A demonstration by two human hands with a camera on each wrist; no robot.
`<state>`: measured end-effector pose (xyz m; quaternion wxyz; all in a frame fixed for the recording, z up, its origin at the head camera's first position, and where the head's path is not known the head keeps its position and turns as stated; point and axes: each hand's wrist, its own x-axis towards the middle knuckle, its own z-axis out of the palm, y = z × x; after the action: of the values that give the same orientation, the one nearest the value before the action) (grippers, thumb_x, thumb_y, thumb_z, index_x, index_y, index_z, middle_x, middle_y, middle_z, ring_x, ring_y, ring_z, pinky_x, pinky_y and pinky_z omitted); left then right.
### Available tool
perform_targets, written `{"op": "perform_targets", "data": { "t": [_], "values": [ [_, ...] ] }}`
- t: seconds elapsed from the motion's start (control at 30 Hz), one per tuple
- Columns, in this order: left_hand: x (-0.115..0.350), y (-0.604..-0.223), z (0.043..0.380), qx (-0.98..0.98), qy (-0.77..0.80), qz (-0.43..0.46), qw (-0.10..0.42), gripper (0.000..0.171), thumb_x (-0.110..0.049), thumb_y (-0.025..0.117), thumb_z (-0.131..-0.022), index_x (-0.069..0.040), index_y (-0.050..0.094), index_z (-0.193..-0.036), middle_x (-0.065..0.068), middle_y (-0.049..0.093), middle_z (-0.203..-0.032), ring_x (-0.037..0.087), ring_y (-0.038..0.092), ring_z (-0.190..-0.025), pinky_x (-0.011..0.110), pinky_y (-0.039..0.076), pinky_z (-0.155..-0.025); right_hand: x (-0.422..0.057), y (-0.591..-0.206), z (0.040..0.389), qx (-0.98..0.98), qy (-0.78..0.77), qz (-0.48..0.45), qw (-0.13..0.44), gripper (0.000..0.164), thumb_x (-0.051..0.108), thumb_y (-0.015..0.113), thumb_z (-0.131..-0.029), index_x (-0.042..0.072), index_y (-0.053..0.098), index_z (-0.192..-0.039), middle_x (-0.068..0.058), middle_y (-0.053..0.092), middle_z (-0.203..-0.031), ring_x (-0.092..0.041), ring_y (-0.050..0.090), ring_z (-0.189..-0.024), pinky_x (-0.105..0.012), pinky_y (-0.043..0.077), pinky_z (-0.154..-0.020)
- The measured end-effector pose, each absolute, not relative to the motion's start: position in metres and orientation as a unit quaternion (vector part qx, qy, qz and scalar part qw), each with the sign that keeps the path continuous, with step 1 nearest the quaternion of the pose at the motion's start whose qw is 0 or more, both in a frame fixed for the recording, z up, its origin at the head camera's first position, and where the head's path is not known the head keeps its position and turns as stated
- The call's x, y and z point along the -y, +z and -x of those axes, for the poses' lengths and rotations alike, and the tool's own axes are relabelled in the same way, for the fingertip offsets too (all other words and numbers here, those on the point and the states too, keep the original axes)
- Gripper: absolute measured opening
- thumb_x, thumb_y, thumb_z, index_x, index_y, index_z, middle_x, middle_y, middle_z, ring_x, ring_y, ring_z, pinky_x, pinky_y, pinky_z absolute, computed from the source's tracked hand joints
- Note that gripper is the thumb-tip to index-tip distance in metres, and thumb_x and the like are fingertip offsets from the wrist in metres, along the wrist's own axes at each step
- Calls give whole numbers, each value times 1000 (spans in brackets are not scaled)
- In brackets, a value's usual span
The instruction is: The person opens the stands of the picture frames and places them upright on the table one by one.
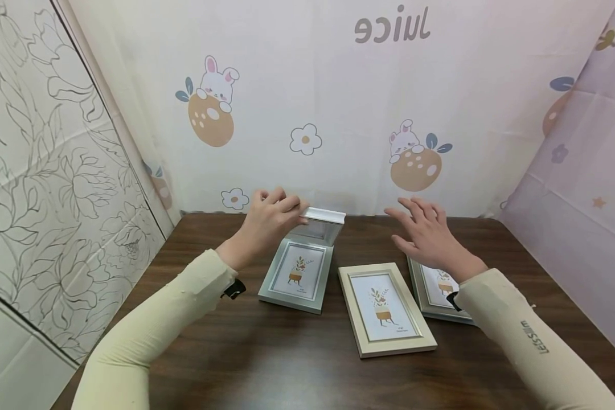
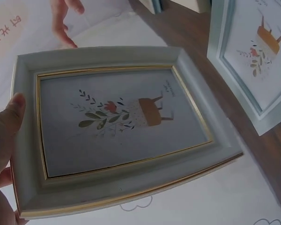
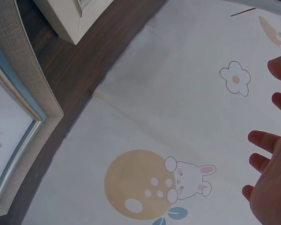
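My left hand (image 1: 273,219) grips one end of a white picture frame (image 1: 328,216) with gold inner trim. In the left wrist view the thumb lies on the rim of this frame (image 2: 107,193), whose picture shows a plant in an orange pot. It is held tilted just behind a pale blue-green picture frame (image 1: 321,282); whether the two touch I cannot tell. My right hand (image 1: 430,236) hovers with fingers spread and holds nothing. Beneath it lies a grey-brown picture frame (image 1: 421,290), partly covered by the hand and wrist. A cream picture frame (image 1: 356,319) lies between.
The dark wooden table (image 1: 225,353) runs back to a white curtain (image 1: 328,74) printed with rabbits and flowers. On the left stands a panel (image 1: 56,142) with line-drawn flowers. Another printed curtain (image 1: 584,188) hangs at the right.
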<state>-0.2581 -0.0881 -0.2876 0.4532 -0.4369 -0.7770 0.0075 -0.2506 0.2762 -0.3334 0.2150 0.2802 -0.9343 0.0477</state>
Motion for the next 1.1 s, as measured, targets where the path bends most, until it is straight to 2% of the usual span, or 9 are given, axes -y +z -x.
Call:
{"op": "perform_targets", "data": {
  "t": [0.27, 0.4, 0.57, 1.1],
  "values": [
    [85, -286, 264, 774, 24, 416, 477, 27, -32, 74, -89, -10, 70, -103, 1, 58, -88, 22, 52, -79, 43, 44, -63, -268, -341, 249, 926, 63, -294, 227, 63, 25, 65, -92, 8, 36, -146, -23, 31, -148, -44, 25, -134, -64, 18, -98],
    [84, -286, 268, 775, 26, 408, 481, 26, -33, 69, -91, -9, 69, -102, 1, 57, -88, 22, 52, -78, 42, 44, -61, -262, -345, 248, 924, 65, -302, 227, 62, 25, 63, -93, 7, 37, -146, -23, 32, -148, -43, 26, -133, -63, 19, -98],
    [85, -286, 273, 784, 24, 402, 473, 27, -34, 63, -96, -8, 68, -104, 3, 58, -89, 23, 51, -78, 42, 42, -62, -253, -352, 246, 921, 76, -310, 223, 61, 26, 63, -94, 8, 37, -147, -22, 33, -148, -43, 26, -134, -64, 18, -99],
    [84, -285, 279, 824, -2, 380, 420, 28, -33, 65, -96, -10, 72, -108, 1, 66, -97, 22, 55, -81, 42, 43, -63, -227, -378, 238, 916, 70, -342, 197, 62, 35, 61, -94, 8, 40, -146, -22, 34, -151, -42, 27, -137, -63, 18, -104]
  ]
}}
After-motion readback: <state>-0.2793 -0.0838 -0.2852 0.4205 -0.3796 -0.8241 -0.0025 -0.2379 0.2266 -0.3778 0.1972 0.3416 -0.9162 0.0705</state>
